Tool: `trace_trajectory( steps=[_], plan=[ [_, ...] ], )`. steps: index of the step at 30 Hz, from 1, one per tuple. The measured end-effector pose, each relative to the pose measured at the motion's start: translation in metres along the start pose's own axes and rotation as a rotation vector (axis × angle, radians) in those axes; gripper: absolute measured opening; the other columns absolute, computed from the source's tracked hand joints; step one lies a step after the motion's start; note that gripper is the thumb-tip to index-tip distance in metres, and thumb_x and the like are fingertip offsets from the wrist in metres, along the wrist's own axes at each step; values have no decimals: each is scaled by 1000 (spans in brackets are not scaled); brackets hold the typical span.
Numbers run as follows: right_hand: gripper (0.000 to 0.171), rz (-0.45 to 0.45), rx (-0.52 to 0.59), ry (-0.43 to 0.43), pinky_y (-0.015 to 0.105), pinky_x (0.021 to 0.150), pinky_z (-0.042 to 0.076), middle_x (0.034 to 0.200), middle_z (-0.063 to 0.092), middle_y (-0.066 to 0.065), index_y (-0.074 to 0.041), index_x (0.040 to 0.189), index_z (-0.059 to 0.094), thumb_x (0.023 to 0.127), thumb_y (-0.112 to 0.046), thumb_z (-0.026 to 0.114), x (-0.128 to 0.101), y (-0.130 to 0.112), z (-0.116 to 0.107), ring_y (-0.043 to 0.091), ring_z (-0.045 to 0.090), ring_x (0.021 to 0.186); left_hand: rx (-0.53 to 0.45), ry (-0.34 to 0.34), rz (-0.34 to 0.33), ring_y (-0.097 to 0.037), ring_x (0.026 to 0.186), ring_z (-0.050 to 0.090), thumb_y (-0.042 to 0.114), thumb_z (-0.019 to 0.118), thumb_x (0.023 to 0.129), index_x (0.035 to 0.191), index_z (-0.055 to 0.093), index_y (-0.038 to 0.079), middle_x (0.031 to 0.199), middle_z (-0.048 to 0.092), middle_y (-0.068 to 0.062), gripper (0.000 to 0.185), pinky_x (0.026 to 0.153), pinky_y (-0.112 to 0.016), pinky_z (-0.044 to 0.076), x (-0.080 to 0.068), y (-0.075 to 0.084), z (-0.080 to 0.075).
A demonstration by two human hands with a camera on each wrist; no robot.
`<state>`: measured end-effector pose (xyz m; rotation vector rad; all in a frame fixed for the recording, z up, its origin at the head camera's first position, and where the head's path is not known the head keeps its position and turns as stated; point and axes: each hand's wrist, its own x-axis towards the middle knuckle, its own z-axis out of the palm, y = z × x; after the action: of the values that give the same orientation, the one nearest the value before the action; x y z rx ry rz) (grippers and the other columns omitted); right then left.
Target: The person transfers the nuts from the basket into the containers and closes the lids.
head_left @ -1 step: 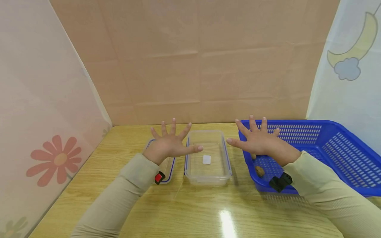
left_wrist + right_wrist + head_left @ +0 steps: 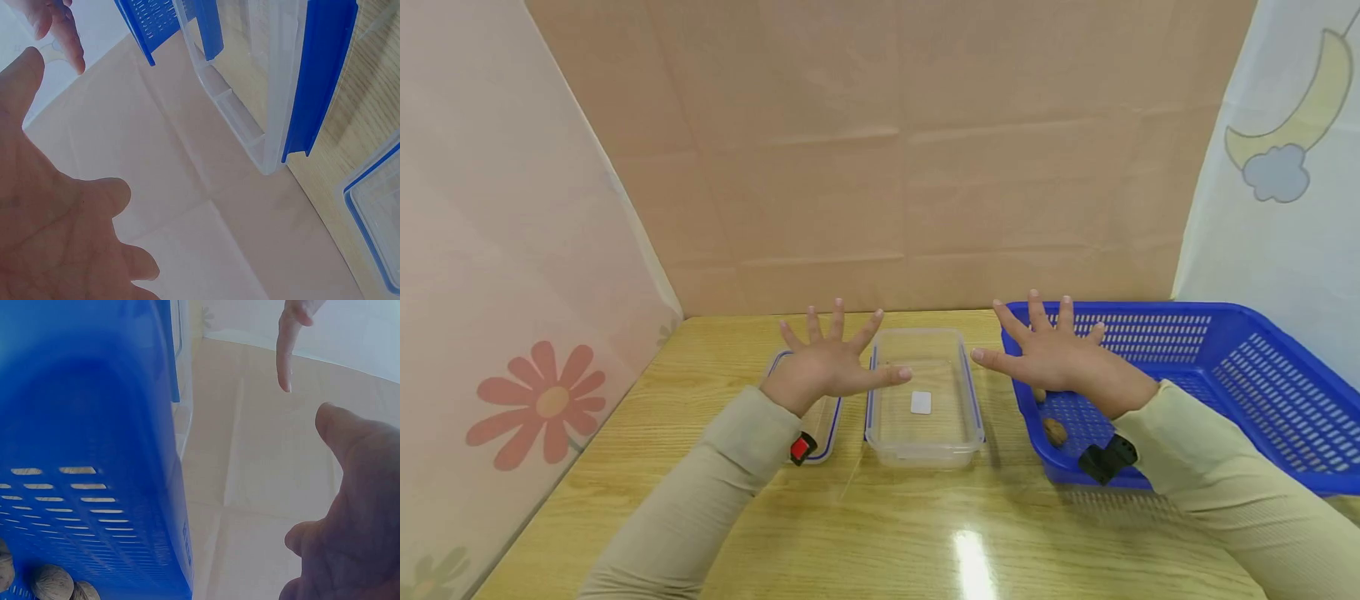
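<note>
Left hand [image 2: 823, 362] spread flat, holding nothing, above lid [image 2: 827, 421] | right hand [image 2: 1060, 358] splayed, holding nothing, over blue basket [image 2: 1262, 367] | walnuts [image 2: 1055, 430] all in basket | clear container [image 2: 925, 400] between hands holds only a white pad | nothing looks moved yet.

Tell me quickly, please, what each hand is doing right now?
Left hand: open, fingers spread, holding nothing.
Right hand: open, fingers spread, holding nothing.
</note>
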<state>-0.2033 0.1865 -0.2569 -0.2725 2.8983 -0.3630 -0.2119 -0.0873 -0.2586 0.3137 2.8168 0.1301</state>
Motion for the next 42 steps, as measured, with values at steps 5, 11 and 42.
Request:
trace_trajectory(
  steps=[5, 11, 42],
  plan=[
    [98, 1, -7, 4, 83, 81, -13, 148, -21, 27, -21, 150, -4, 78, -81, 26, 1, 0, -2, 55, -31, 124, 4, 15, 8, -47, 130, -27, 90, 27, 67, 142, -12, 46, 148, -30, -12, 95, 92, -72, -21, 1, 0, 0],
    [97, -25, -29, 21, 82, 84, -10, 149, -15, 30, -19, 150, -1, 80, -79, 27, 2, 1, -3, 56, -25, 126, -2, 57, 26, -45, 130, -29, 87, 29, 70, 142, -13, 45, 148, -30, -11, 94, 95, -71, -21, 2, -4, 3],
    [74, -450, 163, -33, 59, 97, 36, 140, 42, 23, -3, 141, 37, 82, -36, 68, -3, 70, -16, 42, 40, 126, -1008, 449, 312, -25, 141, 16, 28, 50, 95, 150, 10, 12, 156, 8, -6, 69, 112, -36, 22, 28, -15, 89]
  ],
)
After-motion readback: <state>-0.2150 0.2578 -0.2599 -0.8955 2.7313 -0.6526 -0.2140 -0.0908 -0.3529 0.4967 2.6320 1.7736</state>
